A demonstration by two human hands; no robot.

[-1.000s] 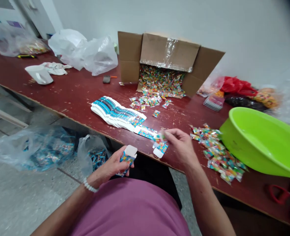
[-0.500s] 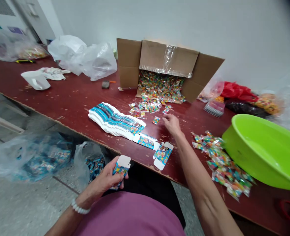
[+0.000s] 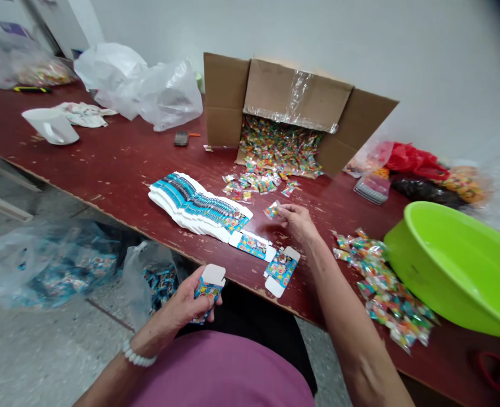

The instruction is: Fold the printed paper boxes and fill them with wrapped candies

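Observation:
My left hand (image 3: 185, 303) is closed round a small colourful carton (image 3: 208, 284) with its white top flap open, held below the table edge over my lap. My right hand (image 3: 297, 221) is out over the red table (image 3: 118, 158), pinching a small clear candy packet (image 3: 272, 211) between thumb and fingers. A folded flat carton (image 3: 282, 270) lies near the table edge just below that hand. A fanned row of flat blue-and-white cartons (image 3: 196, 204) lies to the left. Loose candy packets (image 3: 253, 183) spill from a cardboard box (image 3: 292, 107) lying on its side.
A heap of candy packets (image 3: 383, 288) lies beside a lime-green basin (image 3: 457, 260) at the right. White plastic bags (image 3: 139, 90), a white jug (image 3: 50, 125) and a small dark object (image 3: 181, 138) sit at the back left. Clear bags of blue packets (image 3: 50, 265) rest on the floor.
My right hand put the flat carton down at the table edge, reached out to the loose candies and picked one packet up. My left hand kept hold of the open carton.

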